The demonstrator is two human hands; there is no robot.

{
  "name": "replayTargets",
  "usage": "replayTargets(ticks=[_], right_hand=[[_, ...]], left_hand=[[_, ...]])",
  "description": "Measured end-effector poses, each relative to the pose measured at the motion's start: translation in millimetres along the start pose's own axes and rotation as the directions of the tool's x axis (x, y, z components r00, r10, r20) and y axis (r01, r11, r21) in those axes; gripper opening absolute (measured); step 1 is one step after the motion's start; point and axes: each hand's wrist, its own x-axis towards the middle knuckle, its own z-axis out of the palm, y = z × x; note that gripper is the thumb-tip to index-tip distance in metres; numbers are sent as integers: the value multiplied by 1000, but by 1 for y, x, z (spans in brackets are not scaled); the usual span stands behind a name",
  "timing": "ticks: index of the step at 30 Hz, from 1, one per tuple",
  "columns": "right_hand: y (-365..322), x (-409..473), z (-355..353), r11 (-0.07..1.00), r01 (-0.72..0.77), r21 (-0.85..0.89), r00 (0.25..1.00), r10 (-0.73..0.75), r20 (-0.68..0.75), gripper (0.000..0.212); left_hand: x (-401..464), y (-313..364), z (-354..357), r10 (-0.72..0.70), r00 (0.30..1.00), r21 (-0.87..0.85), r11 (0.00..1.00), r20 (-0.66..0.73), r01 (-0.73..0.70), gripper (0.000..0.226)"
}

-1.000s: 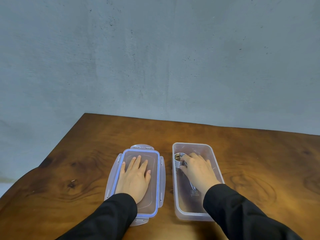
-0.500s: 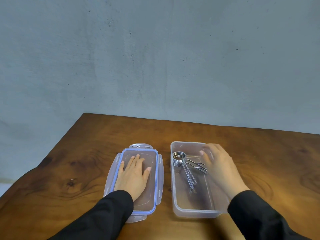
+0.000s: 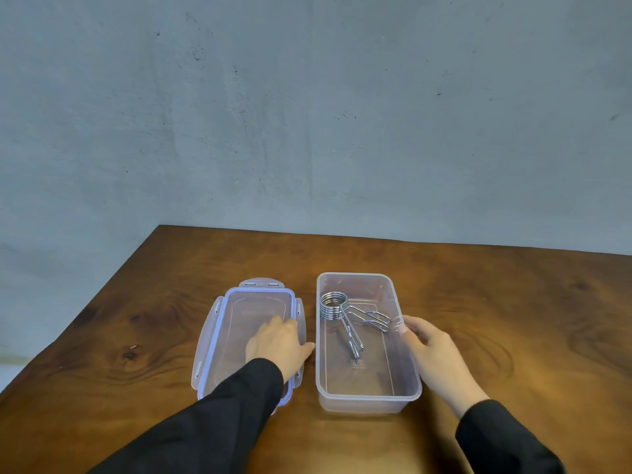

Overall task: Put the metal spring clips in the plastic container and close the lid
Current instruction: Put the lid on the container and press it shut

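Observation:
The clear plastic container [image 3: 407,393] stands open on the wooden table, right of centre. Inside it lie the metal spring clips [image 3: 342,311]: a stack of steel coils at the far left with long wire handles pointing toward me. My right hand [image 3: 432,350] grips the container's right wall, thumb at the rim. The lid [image 3: 236,323], clear with a blue seal and side flaps, lies flat to the left of the container. My left hand [image 3: 277,343] rests on the lid with fingers curled, and its thumb hooks over the lid's right edge.
The wooden table [image 3: 513,302] runs back to a grey concrete wall [image 3: 307,114]. Its left edge slants away at the left of the view. Both forearms are in black sleeves at the bottom.
My right hand left the clips in the container and moved out to its right wall. My left hand went from lying flat on the lid to curling at its right edge.

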Motion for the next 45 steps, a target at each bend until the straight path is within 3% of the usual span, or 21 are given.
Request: replayTargets(ticks=[6, 11, 14, 16, 17, 19, 21, 24, 26, 27, 29, 33, 36, 45], right_hand=[[3, -1, -4, 1000, 22, 21, 998, -23, 54, 26], [10, 0, -4, 1000, 4, 25, 995, -6, 98, 35], [13, 1, -4, 1000, 1, 29, 995, -3, 95, 39], [11, 0, -7, 997, 49, -67, 999, -50, -3, 40], [7, -1, -11, 990, 81, -119, 993, -90, -70, 40], [-6, -2, -21, 983, 140, -120, 970, -161, -185, 38], [-25, -4, -31, 985, 171, -26, 961, -172, -216, 39], [-58, -8, -40, 946, 99, 310, 995, -104, 0, 44], [-75, -16, -46, 860, -26, 509, 980, -78, 183, 47], [-79, -20, -49, 849, -42, 526, 977, -75, 200, 48], [-77, -23, -54, 890, -17, 456, 988, -57, 147, 50], [-57, -18, -54, 967, -17, 255, 997, -2, 74, 55], [-40, -9, -46, 982, -70, 173, 995, 56, 85, 49], [-16, -3, -24, 970, -194, 148, 979, 182, 92, 47]], left_hand=[[5, 22, -8, -39, 998, 112, 993, 39, 35, 24], [7, 16, -62, -197, 979, -29, 980, -49, 195, 26], [2, 5, -120, -166, 971, -124, 981, -171, 146, 29], [-5, 0, -159, -124, 960, -271, 961, -250, 54, 31], [-12, 0, -175, -116, 958, -431, 902, -261, -8, 30], [-31, 10, -201, -116, 961, -762, 636, -252, -123, 23], [-50, 29, -217, -91, 959, -898, 384, -270, -216, 16], [-63, 54, -212, -39, 974, -966, 145, -224, -216, 10], [-66, 65, -193, -11, 991, -989, 69, -133, -132, 18], [-67, 69, -182, -4, 995, -994, 54, -95, -94, 21], [-68, 71, -157, -7, 999, -995, 92, -47, -47, 25], [-59, 53, -105, -83, 997, -932, 361, -8, 22, 41], [-54, 44, -76, -127, 992, -869, 490, 8, 69, 39], [-40, 35, -32, -221, 970, -832, 518, 97, 201, 39]])
